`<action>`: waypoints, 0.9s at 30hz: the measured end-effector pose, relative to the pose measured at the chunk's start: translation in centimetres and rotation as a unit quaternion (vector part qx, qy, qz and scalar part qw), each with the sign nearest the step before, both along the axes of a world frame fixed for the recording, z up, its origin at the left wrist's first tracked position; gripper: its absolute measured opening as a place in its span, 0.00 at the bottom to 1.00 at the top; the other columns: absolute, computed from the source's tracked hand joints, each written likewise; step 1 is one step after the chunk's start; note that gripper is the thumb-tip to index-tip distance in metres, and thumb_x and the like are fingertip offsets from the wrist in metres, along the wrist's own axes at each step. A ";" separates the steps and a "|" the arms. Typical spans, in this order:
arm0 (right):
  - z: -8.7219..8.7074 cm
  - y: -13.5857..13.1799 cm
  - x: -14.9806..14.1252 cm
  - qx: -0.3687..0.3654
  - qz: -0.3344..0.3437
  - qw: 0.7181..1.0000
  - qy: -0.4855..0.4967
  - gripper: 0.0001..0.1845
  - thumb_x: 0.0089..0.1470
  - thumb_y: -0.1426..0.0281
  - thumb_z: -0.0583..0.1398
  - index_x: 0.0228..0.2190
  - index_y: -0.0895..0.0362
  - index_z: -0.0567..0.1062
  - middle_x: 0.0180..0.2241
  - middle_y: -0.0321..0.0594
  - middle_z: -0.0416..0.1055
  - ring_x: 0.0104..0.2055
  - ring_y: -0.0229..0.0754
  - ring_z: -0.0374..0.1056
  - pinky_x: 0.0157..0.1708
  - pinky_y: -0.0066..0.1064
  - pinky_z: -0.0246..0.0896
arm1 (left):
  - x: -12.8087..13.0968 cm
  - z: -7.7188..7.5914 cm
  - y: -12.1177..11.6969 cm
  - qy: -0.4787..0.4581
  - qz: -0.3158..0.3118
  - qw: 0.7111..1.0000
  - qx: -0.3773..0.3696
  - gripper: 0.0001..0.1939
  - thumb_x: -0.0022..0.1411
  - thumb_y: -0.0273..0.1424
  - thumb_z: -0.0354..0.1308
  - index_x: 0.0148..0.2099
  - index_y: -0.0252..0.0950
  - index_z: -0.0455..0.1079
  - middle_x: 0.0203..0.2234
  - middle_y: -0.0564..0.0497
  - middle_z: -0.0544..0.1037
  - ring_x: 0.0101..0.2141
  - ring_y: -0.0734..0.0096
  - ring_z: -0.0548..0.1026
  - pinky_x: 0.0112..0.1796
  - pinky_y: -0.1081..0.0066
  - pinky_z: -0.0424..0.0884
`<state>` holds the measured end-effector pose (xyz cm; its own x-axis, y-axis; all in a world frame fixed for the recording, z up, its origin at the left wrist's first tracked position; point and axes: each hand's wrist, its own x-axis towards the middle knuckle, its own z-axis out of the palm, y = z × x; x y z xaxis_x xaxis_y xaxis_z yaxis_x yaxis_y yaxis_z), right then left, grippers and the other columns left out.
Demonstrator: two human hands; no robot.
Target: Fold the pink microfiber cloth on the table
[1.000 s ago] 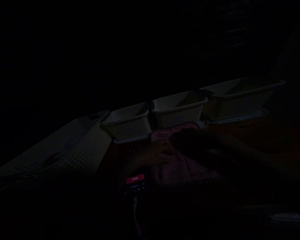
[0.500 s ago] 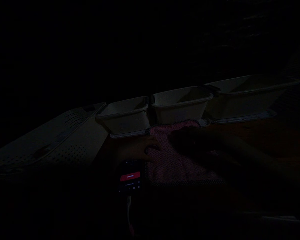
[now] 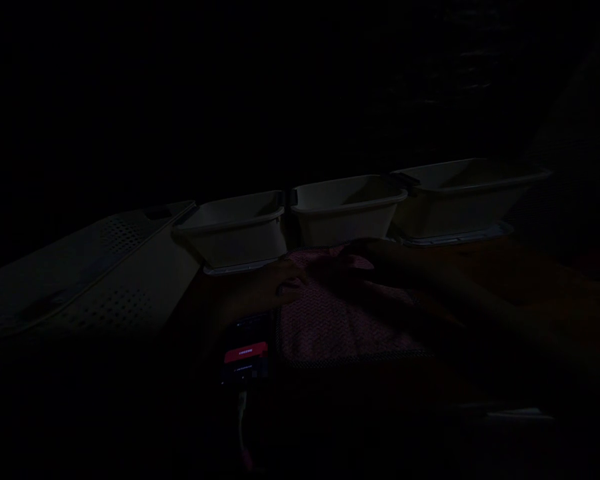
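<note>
The scene is very dark. A pink knitted-looking cloth [image 3: 330,327] with a dark edging lies spread on a brown wooden surface. My left hand [image 3: 267,287] is at the cloth's upper left edge, thumb and fingers apart. Over the upper part of the cloth reaches my right hand [image 3: 365,257], its fingers stretched out toward the left and mostly lost in shadow. Whether either hand presses on the cloth is hard to see. Below my left hand lies a phone [image 3: 246,353] with a lit screen and a red button on it.
Behind the cloth stand three pale tubs in a row: a left tub [image 3: 235,240], a middle tub [image 3: 347,223] and a right tub [image 3: 465,207]. A perforated pale basket [image 3: 145,267] is at the left. From the phone a white cable [image 3: 241,420] runs toward me.
The view has shifted, so most things appear farther left. My right hand has moved up over the cloth's far part, nearer my left hand. The cloth still lies spread.
</note>
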<state>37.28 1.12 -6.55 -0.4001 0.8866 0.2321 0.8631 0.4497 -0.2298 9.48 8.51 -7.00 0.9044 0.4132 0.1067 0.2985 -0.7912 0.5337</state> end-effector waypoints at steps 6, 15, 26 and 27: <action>-0.3 0.4 0.7 0.005 -0.031 0.999 0.004 0.17 0.53 0.72 0.56 0.46 0.60 0.72 0.48 0.50 0.70 0.46 0.47 0.68 0.45 0.35 0.63 | -0.4 -0.6 0.7 0.004 0.016 1.000 0.009 0.15 0.59 0.30 0.57 0.50 0.37 0.66 0.48 0.45 0.70 0.48 0.66 0.70 0.48 0.63 0.67; -0.8 0.8 -0.4 0.013 0.003 1.000 0.000 0.16 0.53 0.68 0.57 0.44 0.58 0.73 0.47 0.47 0.71 0.46 0.44 0.68 0.45 0.33 0.62 | 0.0 -0.2 0.9 0.001 -0.024 0.999 0.027 0.15 0.61 0.32 0.55 0.51 0.39 0.66 0.48 0.46 0.71 0.48 0.66 0.70 0.48 0.65 0.67; -0.4 0.4 -0.7 -0.032 -0.007 0.999 0.001 0.15 0.53 0.71 0.56 0.43 0.57 0.75 0.46 0.47 0.73 0.45 0.46 0.69 0.42 0.34 0.63 | -0.1 0.0 0.0 0.075 -0.019 0.994 0.080 0.23 0.59 0.38 0.57 0.56 0.40 0.64 0.53 0.47 0.68 0.52 0.63 0.68 0.51 0.65 0.64; -0.6 0.4 -0.7 -0.044 -0.012 0.999 0.005 0.15 0.53 0.72 0.55 0.42 0.57 0.75 0.45 0.47 0.73 0.44 0.46 0.70 0.41 0.35 0.64 | -0.2 0.0 0.0 0.084 -0.011 0.993 0.082 0.23 0.59 0.38 0.57 0.56 0.41 0.64 0.54 0.47 0.68 0.52 0.63 0.68 0.51 0.65 0.64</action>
